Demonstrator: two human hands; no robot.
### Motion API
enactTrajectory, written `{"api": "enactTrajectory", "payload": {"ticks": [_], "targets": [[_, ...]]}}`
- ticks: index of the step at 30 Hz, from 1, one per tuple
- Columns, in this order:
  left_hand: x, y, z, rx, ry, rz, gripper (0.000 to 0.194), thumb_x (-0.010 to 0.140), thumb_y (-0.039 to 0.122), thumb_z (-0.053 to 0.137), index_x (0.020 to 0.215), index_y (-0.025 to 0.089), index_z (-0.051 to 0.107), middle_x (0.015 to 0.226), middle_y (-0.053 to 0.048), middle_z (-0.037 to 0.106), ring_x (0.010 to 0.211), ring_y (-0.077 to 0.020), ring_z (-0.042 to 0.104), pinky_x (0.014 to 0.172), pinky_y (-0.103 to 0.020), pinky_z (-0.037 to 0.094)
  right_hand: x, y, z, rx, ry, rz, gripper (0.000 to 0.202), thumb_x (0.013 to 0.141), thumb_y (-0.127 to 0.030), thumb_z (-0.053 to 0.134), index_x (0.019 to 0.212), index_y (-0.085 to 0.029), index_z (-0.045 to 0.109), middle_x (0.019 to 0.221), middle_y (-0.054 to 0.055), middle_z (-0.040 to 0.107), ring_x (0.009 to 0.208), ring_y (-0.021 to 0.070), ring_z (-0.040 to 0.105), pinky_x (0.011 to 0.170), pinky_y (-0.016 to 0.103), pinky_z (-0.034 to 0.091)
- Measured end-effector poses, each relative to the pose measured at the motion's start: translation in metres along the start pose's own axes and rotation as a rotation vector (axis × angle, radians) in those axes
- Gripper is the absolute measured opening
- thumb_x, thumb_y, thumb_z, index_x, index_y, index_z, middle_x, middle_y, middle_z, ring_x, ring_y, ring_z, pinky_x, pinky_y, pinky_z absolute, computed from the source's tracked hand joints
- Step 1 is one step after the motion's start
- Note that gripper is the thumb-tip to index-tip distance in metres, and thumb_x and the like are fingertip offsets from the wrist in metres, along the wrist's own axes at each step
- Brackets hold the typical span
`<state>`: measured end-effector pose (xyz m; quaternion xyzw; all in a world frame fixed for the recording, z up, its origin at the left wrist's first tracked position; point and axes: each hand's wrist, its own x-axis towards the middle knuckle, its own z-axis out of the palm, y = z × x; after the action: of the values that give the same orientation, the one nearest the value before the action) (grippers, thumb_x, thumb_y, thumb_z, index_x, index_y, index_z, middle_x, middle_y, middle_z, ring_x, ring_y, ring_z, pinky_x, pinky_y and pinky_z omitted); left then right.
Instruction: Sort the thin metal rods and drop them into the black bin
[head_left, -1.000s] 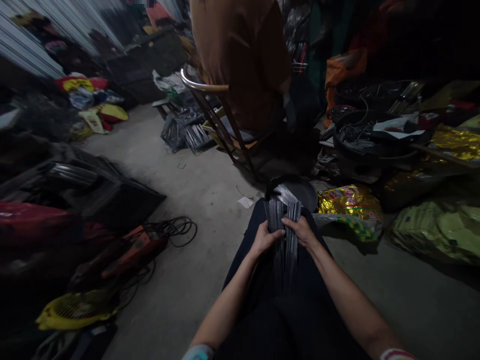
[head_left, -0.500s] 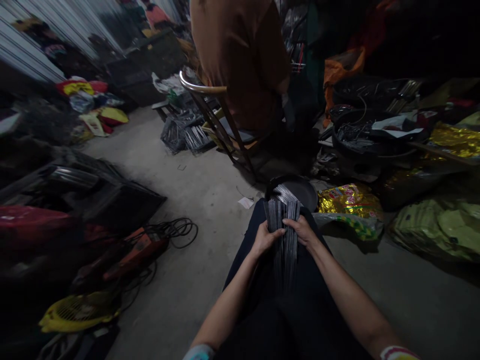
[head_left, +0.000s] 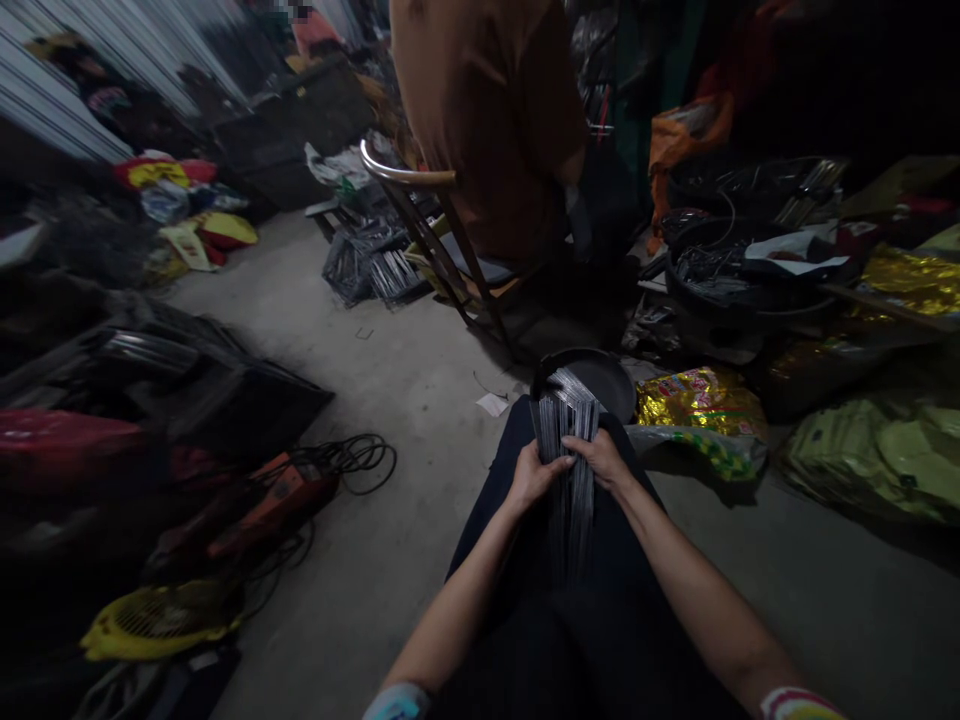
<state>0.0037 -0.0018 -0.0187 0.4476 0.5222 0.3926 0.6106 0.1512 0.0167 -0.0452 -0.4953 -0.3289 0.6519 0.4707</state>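
Long thin grey metal strips or rods (head_left: 579, 510) lie in a bundle over my lap, between my dark-clothed thighs. My left hand (head_left: 534, 474) is wrapped round the left part of the bundle, its thumb lying across the front. On the right part, my right hand (head_left: 600, 460) grips in the same way, its thumb pointing left, close to the other thumb. Both hands' other fingers are mostly hidden behind the metal. Just beyond my knees sits a round dark pan (head_left: 611, 385) with more of the metal pieces (head_left: 568, 386) at its left side.
A person in a brown top (head_left: 480, 110) sits ahead on a chair (head_left: 412, 178). Gold packaging (head_left: 697, 400) and a green-yellow sack (head_left: 877, 455) lie right. Black cable (head_left: 367, 465), an orange tool (head_left: 274, 495) and a yellow basket (head_left: 154, 625) are left. Dark tubs (head_left: 757, 300) stand right.
The person ahead has shifted slightly to the right. My hands keep their grip on the metal bundle, almost unmoved.
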Motion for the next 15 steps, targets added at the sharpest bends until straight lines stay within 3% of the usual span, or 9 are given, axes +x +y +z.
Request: {"api": "enactTrajectory", "payload": {"ticks": [5, 9, 12, 15], "targets": [[-0.0006, -0.0003, -0.0012, -0.024, -0.013, -0.013, 0.050, 0.063, 0.033, 0.083, 0.105, 0.011, 0.067, 0.102, -0.011, 0.074, 0.092, -0.0263, 0.069, 0.082, -0.035, 0.055, -0.0033, -0.0018, 0.0004, 0.091, -0.045, 0.022, 0.029, 0.062, -0.036, 0.080, 0.081, -0.016, 0.072, 0.078, 0.004, 0.072, 0.076, 0.0223, 0.067, 0.076, 0.034, 0.052], [-0.0019, 0.0013, -0.0017, -0.054, -0.033, -0.031, 0.049, 0.065, 0.033, 0.083, 0.105, 0.011, 0.067, 0.098, -0.009, 0.074, 0.086, -0.0245, 0.070, 0.079, -0.034, 0.055, -0.0050, -0.0036, -0.0003, 0.108, -0.032, 0.058, 0.025, 0.061, -0.034, 0.080, 0.074, -0.017, 0.067, 0.064, -0.001, 0.065, 0.058, 0.0160, 0.060, 0.058, 0.028, 0.050], [-0.0020, 0.0023, -0.0019, -0.074, -0.045, -0.058, 0.048, 0.064, 0.034, 0.083, 0.103, 0.010, 0.068, 0.092, -0.009, 0.075, 0.078, -0.0231, 0.070, 0.074, -0.034, 0.056, -0.0063, -0.0069, -0.0008, 0.135, -0.025, 0.109, 0.030, 0.062, -0.036, 0.080, 0.083, -0.020, 0.066, 0.058, -0.004, 0.058, 0.048, 0.0133, 0.053, 0.047, 0.027, 0.046], [-0.0009, 0.0012, -0.0020, -0.078, -0.048, -0.062, 0.049, 0.063, 0.034, 0.084, 0.103, 0.010, 0.068, 0.090, -0.008, 0.075, 0.074, -0.0223, 0.069, 0.070, -0.033, 0.056, -0.0073, -0.0096, -0.0003, 0.124, -0.040, 0.132, 0.038, 0.064, -0.041, 0.080, 0.093, -0.019, 0.068, 0.061, -0.002, 0.062, 0.048, 0.0140, 0.055, 0.047, 0.027, 0.047]]}}
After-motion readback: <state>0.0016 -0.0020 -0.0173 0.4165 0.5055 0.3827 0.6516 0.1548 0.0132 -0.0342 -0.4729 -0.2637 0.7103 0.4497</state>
